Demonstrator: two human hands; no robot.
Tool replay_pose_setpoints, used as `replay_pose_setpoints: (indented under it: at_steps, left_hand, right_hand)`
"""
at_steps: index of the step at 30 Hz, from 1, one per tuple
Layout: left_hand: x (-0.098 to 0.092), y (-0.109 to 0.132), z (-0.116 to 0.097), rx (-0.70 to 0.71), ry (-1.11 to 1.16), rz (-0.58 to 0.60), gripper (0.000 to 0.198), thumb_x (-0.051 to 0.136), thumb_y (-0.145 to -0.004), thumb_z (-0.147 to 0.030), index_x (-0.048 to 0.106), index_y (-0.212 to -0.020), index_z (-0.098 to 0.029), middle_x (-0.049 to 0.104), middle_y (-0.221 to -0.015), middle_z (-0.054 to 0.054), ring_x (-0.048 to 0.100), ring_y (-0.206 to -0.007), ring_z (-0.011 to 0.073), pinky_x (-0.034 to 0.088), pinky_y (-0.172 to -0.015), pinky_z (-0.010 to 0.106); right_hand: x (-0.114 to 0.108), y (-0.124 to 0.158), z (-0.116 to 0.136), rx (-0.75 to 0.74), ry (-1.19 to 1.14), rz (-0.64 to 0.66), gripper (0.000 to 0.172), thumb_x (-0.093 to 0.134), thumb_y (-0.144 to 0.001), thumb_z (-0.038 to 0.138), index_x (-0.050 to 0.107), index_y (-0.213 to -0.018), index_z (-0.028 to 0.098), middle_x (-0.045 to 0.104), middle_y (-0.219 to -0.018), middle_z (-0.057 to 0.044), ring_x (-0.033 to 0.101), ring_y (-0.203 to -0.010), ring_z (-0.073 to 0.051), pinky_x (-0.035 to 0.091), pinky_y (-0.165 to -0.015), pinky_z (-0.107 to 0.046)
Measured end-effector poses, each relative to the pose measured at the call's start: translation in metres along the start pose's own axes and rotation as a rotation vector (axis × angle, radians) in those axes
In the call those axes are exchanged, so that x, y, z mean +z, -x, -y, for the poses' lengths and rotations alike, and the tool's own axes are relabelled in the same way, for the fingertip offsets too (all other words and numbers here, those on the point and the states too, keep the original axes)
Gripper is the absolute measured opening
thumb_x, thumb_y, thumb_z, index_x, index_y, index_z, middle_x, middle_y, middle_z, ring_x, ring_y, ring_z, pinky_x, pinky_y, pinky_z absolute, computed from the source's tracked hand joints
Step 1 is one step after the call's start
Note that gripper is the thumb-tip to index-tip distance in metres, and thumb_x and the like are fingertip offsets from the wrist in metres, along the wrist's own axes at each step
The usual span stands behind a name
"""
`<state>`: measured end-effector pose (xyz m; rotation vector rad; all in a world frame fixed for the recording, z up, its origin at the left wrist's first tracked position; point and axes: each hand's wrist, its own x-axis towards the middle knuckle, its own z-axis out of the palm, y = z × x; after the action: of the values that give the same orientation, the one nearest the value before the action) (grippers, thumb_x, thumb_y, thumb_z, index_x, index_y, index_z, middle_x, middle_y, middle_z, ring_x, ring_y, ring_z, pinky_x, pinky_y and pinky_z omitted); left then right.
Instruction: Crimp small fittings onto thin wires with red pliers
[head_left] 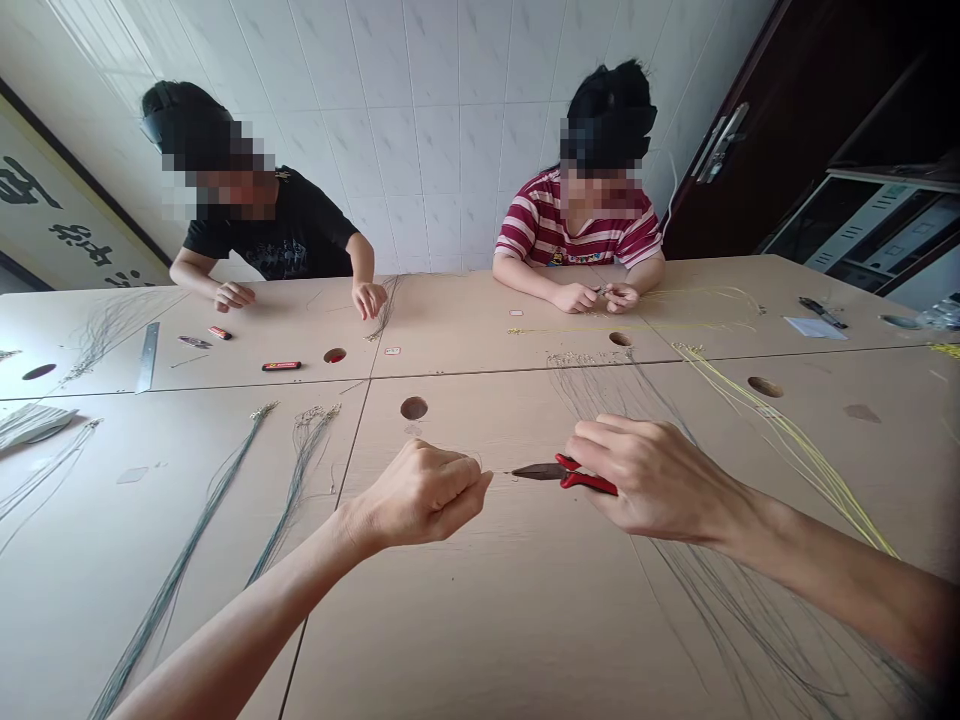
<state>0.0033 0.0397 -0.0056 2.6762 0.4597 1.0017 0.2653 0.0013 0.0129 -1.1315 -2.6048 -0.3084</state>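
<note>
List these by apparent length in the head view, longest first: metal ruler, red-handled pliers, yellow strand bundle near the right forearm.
1. Yellow strand bundle
2. Red-handled pliers, partly covered by the right hand
3. Metal ruler; it lies farther off, so its true rank is unsure.

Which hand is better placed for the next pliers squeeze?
Probably the right hand: it holds the red-handled pliers, which point toward the left hand, itself closed in a pinch.
</note>
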Motion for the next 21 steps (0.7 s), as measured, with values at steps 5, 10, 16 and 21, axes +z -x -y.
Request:
replay_pose_setpoints:
  at_steps: [5,10,16,21]
  left_hand:
    - [-0.001,-0.003,-0.001,-0.001,0.023,0.004,0.041,0.047,-0.083,-0.004,0.015,-0.065,-0.022,0.014,-0.056,-0.008,0.009,-0.050,0.0097,0.013,-0.043,0.026]
    - [-0.025,0.014,0.010,-0.094,0.026,-0.131,0.036,0.048,-0.082,-0.001,0.025,-0.063,-0.021,0.018,-0.055,-0.008,0.014,-0.047,0.0079,0.016,-0.041,0.023]
    - [-0.026,0.028,0.017,-0.150,0.025,-0.204,0.037,0.053,-0.082,-0.001,0.027,-0.064,-0.021,0.018,-0.057,-0.008,0.015,-0.048,0.0073,0.016,-0.041,0.023]
    - [-0.010,0.014,0.007,-0.188,0.111,-0.259,0.026,0.052,-0.087,-0.008,0.042,-0.066,-0.020,0.027,-0.054,-0.008,0.027,-0.047,0.0069,0.029,-0.045,0.021]
  right_hand:
    - [0.000,-0.001,0.001,-0.004,0.003,0.000,0.012,0.051,-0.081,0.011,0.059,-0.077,0.018,0.058,-0.068,0.000,0.047,-0.060,-0.014,0.024,-0.050,-0.028]
    - [-0.003,0.016,-0.023,0.073,0.072,0.015,0.015,0.047,-0.084,0.013,0.055,-0.073,0.019,0.057,-0.066,-0.001,0.049,-0.057,-0.014,0.025,-0.051,-0.027]
    - [0.009,0.025,-0.027,0.319,-0.177,-0.053,0.006,0.048,-0.080,0.017,0.050,-0.075,0.020,0.051,-0.067,0.001,0.046,-0.058,-0.014,0.033,-0.055,-0.027]
    - [0.021,-0.003,0.007,0.629,-0.869,-0.072,0.012,0.053,-0.087,0.032,0.055,-0.090,0.020,0.054,-0.077,0.000,0.052,-0.068,-0.014,0.041,-0.061,-0.027]
